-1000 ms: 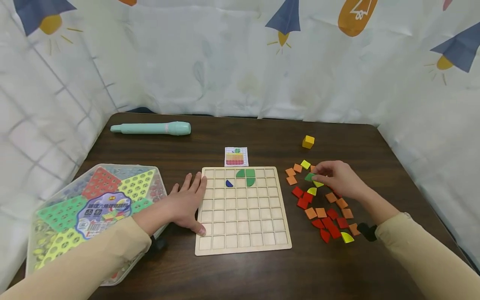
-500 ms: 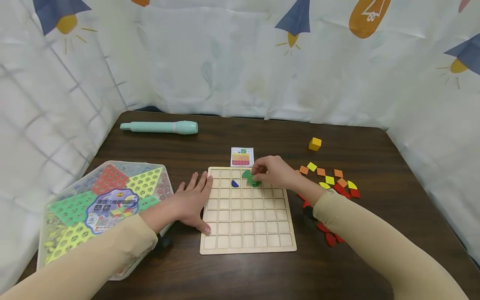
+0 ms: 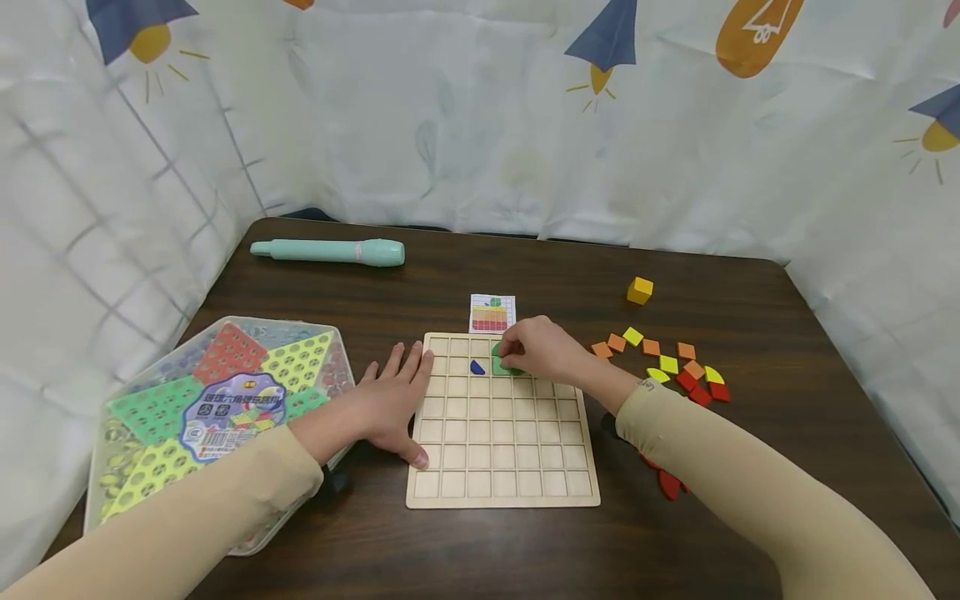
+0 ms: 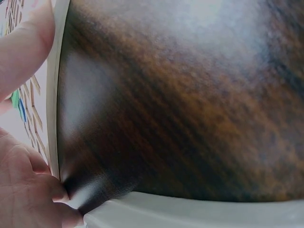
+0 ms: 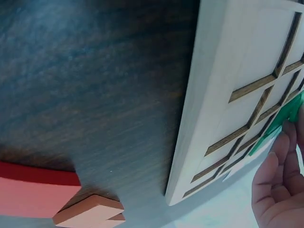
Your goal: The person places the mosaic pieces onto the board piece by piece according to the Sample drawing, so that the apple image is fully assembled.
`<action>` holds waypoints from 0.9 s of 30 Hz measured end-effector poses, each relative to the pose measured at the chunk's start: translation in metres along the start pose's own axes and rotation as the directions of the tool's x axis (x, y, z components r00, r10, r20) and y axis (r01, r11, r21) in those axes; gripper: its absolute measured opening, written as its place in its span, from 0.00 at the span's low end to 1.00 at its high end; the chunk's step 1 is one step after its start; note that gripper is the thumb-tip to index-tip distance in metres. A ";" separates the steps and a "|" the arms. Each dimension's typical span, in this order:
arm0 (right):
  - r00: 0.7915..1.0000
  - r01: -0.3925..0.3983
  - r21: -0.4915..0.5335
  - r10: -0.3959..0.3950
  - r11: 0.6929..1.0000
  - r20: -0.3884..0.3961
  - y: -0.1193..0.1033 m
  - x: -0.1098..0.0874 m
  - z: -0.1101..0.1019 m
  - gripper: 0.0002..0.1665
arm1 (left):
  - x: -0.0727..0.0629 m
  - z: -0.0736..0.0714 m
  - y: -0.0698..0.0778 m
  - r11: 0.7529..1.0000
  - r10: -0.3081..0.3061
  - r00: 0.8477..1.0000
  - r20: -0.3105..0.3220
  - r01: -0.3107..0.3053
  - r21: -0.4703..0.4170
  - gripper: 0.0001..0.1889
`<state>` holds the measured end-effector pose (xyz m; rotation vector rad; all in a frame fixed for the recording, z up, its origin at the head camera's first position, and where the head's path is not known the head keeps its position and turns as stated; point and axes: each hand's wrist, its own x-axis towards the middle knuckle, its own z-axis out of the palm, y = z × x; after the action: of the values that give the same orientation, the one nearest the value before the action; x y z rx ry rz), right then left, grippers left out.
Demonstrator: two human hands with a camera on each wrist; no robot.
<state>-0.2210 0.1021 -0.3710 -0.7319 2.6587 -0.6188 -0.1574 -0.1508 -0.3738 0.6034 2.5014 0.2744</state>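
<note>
A pale wooden grid board lies on the table in the head view. My left hand rests along its left edge, fingers spread and thumb on the lower left corner; the left wrist view shows the fingers at that edge. My right hand, over the board's upper rows, pinches a small green tile down at the grid. Other green tiles sit around its fingertips, partly covered by the hand. One dark blue piece lies in a cell to their left. Behind the board is a small printed pattern card.
Loose orange, yellow and red tiles lie right of the board, some hidden by the right sleeve. A yellow cube stands behind them. At left is a clear game box; a mint-green microphone-shaped object lies at the back.
My right hand has carried a green tile from the loose pile leftward to the board and lowered it among the green tiles. My left hand stays on the board's edge; the head view shifted slightly.
</note>
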 end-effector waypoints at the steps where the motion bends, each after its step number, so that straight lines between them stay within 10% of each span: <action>1: 1.000 0.004 -0.016 -0.004 1.000 0.001 -0.001 0.000 0.000 0.02 | 0.000 0.000 0.000 1.000 0.000 1.000 0.001 0.000 0.000 0.75; 13: 0.996 0.047 -0.074 -0.052 0.996 -0.070 0.000 -0.010 -0.004 0.03 | -0.003 -0.002 0.002 1.000 -0.005 1.000 0.004 0.005 0.004 0.74; 27: 0.968 -0.103 0.037 0.109 0.994 -0.226 0.069 -0.096 -0.050 0.07 | -0.004 0.000 -0.006 1.000 0.019 0.999 -0.048 -0.018 0.025 0.75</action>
<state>-0.1905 0.2241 -0.3442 -0.5353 2.8703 -0.7466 -0.1564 -0.1581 -0.3738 0.6371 2.5498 0.2689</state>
